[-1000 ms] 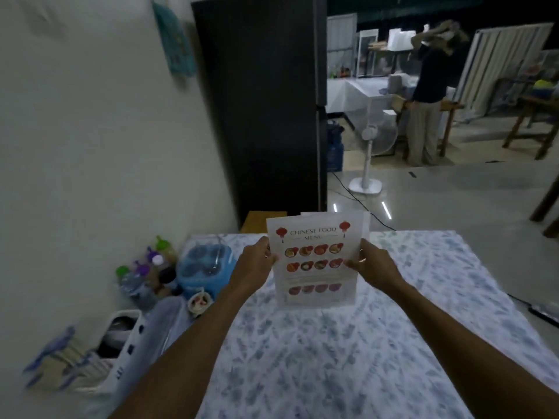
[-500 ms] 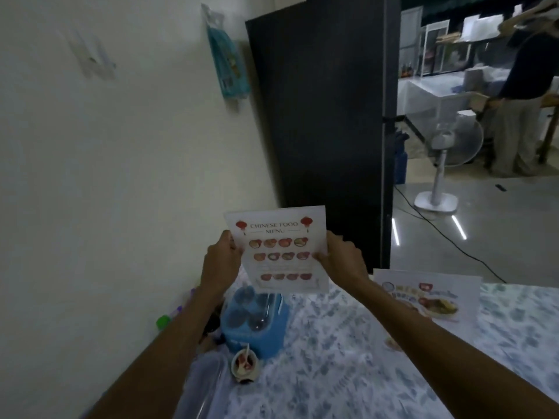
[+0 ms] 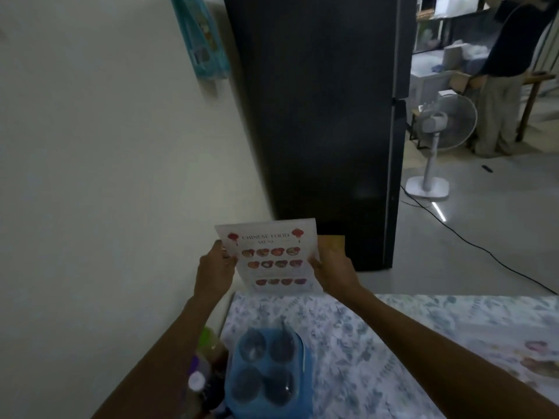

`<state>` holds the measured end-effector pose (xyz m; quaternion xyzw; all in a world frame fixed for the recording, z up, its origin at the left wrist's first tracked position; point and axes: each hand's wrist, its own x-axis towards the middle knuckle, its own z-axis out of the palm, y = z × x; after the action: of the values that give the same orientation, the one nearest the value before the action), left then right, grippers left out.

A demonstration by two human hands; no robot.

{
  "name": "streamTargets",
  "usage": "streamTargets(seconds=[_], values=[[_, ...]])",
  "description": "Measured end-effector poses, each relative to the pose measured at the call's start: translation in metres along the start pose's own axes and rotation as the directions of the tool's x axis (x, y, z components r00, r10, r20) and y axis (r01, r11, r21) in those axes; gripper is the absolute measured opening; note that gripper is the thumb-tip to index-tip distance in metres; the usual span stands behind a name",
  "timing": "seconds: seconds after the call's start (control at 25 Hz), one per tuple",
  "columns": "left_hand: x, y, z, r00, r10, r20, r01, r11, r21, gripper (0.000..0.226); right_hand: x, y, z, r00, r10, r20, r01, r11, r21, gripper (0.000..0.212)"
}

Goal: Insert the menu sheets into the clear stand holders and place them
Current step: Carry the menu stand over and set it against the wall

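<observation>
The left hand [image 3: 215, 272] and the right hand [image 3: 334, 272] each pinch a side edge of the Chinese food menu [image 3: 270, 257], holding it upright and slightly tilted in the air above the far edge of the tabletop [image 3: 393, 337]. Whether the sheet already sits in a clear holder cannot be told. Behind it stands a tall black cabinet [image 3: 314, 116] against the pale wall [image 3: 106, 161]. The tabletop wears a floral cloth, and another printed sheet [image 3: 535, 358] lies flat at its right side. Near the front left stands a blue four-cup holder [image 3: 267, 373], with bottles [image 3: 205, 367] just beside it along the wall. A white floor fan [image 3: 438, 131] stands well beyond.
</observation>
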<state>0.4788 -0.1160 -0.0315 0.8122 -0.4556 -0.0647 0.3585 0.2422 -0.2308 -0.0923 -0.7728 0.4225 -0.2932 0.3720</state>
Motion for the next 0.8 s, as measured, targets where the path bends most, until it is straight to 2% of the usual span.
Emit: streamTargets(seconds=[0.24, 0.36, 0.44, 0.64, 0.8], values=[[0.065, -0.091, 0.023, 0.992, -0.102, 0.073, 0.098, 0.994, 0.046, 0.019, 0.06, 0.02, 0.095, 0.995, 0.084, 0.058, -0.083, 0.996, -0.023, 0.028], [0.084, -0.117, 0.032, 0.986, -0.156, 0.059, 0.14, 0.968, 0.207, 0.022, 0.079, 0.024, 0.134, 0.99, 0.117, 0.085, -0.107, 0.989, -0.105, 0.03], [0.09, -0.122, 0.035, 0.982, -0.175, 0.07, 0.147, 0.944, 0.295, 0.021, 0.09, 0.025, 0.148, 0.985, 0.143, 0.097, -0.13, 0.984, -0.124, 0.029], [0.108, -0.122, 0.037, 0.958, -0.241, 0.154, 0.164, 0.905, 0.392, 0.015, 0.111, 0.023, 0.163, 0.979, 0.174, 0.106, -0.153, 0.972, -0.18, 0.029], [0.109, -0.117, 0.028, 0.957, -0.226, 0.183, 0.111, 0.865, 0.489, 0.017, 0.115, 0.021, 0.169, 0.976, 0.195, 0.099, -0.173, 0.966, -0.194, 0.028]])
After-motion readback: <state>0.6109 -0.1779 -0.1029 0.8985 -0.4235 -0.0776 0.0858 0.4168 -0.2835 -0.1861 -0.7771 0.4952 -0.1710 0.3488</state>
